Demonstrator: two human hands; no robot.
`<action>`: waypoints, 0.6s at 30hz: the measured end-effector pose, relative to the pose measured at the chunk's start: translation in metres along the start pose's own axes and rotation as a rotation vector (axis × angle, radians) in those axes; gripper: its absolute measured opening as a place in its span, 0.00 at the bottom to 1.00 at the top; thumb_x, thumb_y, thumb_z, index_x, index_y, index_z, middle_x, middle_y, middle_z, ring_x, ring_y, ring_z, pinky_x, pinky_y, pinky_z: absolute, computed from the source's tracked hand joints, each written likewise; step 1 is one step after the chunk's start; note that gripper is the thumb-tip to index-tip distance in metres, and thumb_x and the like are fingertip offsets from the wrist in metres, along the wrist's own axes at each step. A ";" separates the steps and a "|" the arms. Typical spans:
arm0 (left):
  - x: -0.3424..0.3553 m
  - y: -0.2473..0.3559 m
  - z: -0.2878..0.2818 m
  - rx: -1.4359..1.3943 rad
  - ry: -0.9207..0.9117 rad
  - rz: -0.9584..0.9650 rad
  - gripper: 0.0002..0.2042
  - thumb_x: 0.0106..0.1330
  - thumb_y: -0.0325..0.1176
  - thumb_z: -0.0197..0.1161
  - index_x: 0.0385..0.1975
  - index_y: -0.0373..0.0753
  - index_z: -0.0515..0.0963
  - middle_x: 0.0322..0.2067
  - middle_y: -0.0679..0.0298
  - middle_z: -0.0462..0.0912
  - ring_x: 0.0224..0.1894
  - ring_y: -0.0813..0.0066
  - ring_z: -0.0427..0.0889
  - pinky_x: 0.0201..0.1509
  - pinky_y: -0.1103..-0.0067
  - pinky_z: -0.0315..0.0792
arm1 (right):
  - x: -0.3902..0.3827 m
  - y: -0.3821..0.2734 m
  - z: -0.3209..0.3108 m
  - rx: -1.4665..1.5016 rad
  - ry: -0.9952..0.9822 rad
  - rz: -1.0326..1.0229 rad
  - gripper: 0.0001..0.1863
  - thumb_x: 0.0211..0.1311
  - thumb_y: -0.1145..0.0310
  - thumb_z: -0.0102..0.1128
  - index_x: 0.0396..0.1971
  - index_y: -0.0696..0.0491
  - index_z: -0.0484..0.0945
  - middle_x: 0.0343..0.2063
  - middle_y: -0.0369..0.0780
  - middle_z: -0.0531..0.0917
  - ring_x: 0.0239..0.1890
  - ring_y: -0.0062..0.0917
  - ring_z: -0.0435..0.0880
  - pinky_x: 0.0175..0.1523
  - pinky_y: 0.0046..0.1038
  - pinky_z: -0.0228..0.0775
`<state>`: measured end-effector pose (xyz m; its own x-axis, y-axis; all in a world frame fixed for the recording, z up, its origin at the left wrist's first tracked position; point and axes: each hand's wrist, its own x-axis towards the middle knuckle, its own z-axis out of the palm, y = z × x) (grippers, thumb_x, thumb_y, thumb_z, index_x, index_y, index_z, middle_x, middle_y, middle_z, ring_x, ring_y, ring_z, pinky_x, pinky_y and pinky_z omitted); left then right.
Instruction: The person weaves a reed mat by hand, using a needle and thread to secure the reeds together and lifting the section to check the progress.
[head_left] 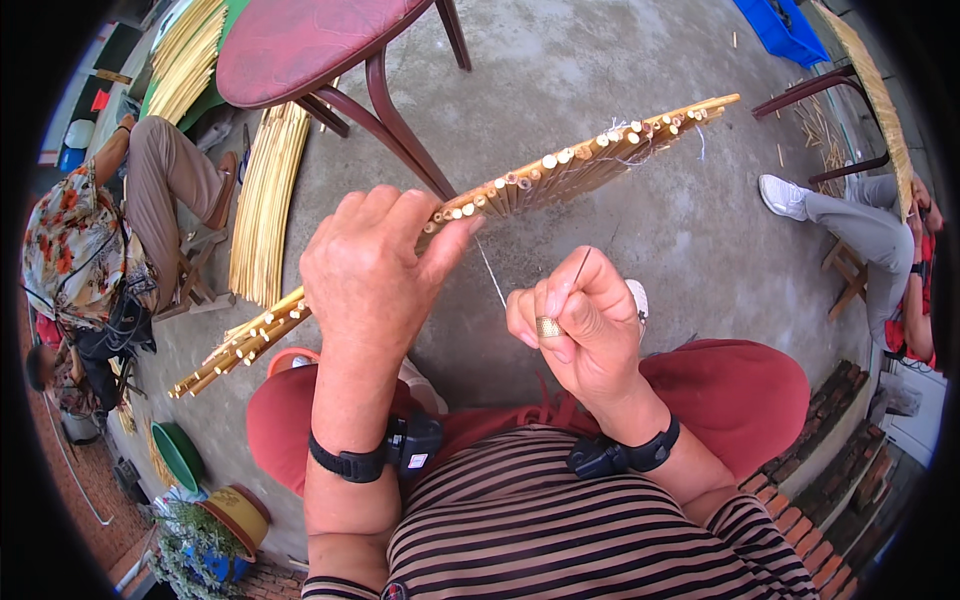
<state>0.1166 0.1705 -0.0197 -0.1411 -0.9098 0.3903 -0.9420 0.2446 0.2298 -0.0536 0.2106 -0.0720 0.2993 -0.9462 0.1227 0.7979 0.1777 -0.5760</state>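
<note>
A mat of straw-coloured reed stalks (575, 170) slants across in front of me, its cut round ends facing me. My left hand (365, 265) is closed over its edge, thumb pressed near the stalk ends. In my right hand (590, 325), a thin needle (582, 266) is pinched between thumb and fingers, its tip pointing up. One finger wears a dimpled brass thimble (548, 328). White thread (490, 268) runs taut from the mat by my left thumb down to my right fingers. Loose thread ends stick out along the mat's far right part.
A red round-seated stool (310, 45) stands beyond the mat. Bundled reeds (268, 205) lie on the concrete floor to the left. One person (85, 235) sits at the left, another (880, 245) at the right. A blue crate (780, 30) and a potted plant (235, 520) are farther off.
</note>
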 end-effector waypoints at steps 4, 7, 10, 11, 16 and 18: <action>-0.004 0.004 0.001 0.044 0.046 0.038 0.13 0.51 0.39 0.74 0.21 0.40 0.76 0.18 0.63 0.72 0.23 0.64 0.74 0.26 0.69 0.67 | -0.006 0.014 0.003 0.030 0.052 0.161 0.13 0.72 0.59 0.55 0.32 0.52 0.70 0.15 0.28 0.65 0.16 0.11 0.58 0.33 0.23 0.58; -0.006 0.007 0.002 0.051 0.060 0.052 0.15 0.51 0.38 0.74 0.20 0.39 0.74 0.18 0.63 0.72 0.22 0.64 0.74 0.25 0.69 0.66 | -0.006 0.024 -0.002 0.000 0.028 0.228 0.12 0.72 0.60 0.54 0.33 0.53 0.71 0.17 0.27 0.65 0.17 0.11 0.58 0.33 0.22 0.58; -0.006 0.007 0.003 0.049 0.060 0.060 0.14 0.51 0.38 0.74 0.20 0.38 0.74 0.18 0.63 0.71 0.22 0.63 0.74 0.25 0.69 0.66 | -0.006 0.029 -0.003 0.019 0.063 0.183 0.11 0.73 0.61 0.53 0.35 0.53 0.71 0.17 0.28 0.64 0.18 0.11 0.58 0.33 0.22 0.57; -0.006 0.006 0.003 0.036 0.054 0.053 0.14 0.52 0.37 0.74 0.21 0.38 0.75 0.18 0.62 0.71 0.23 0.63 0.74 0.25 0.69 0.66 | -0.006 0.031 -0.003 0.038 0.109 0.165 0.11 0.73 0.61 0.53 0.35 0.53 0.71 0.17 0.28 0.65 0.18 0.11 0.58 0.32 0.22 0.57; -0.005 0.006 0.000 0.007 -0.014 -0.001 0.11 0.51 0.38 0.72 0.23 0.41 0.78 0.20 0.65 0.75 0.27 0.63 0.77 0.31 0.68 0.71 | -0.005 0.039 -0.017 0.074 0.276 0.073 0.10 0.73 0.63 0.53 0.35 0.54 0.72 0.32 0.35 0.78 0.22 0.12 0.64 0.32 0.17 0.63; -0.004 0.003 -0.002 0.008 -0.023 0.034 0.10 0.52 0.37 0.72 0.24 0.40 0.78 0.21 0.64 0.75 0.27 0.63 0.78 0.31 0.68 0.71 | -0.006 0.040 -0.018 0.015 0.320 0.063 0.10 0.74 0.63 0.52 0.35 0.53 0.72 0.35 0.36 0.80 0.22 0.12 0.65 0.33 0.18 0.64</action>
<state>0.1148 0.1759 -0.0190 -0.1798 -0.9086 0.3770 -0.9389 0.2729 0.2099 -0.0330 0.2189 -0.1101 0.1709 -0.9698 -0.1740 0.7915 0.2403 -0.5619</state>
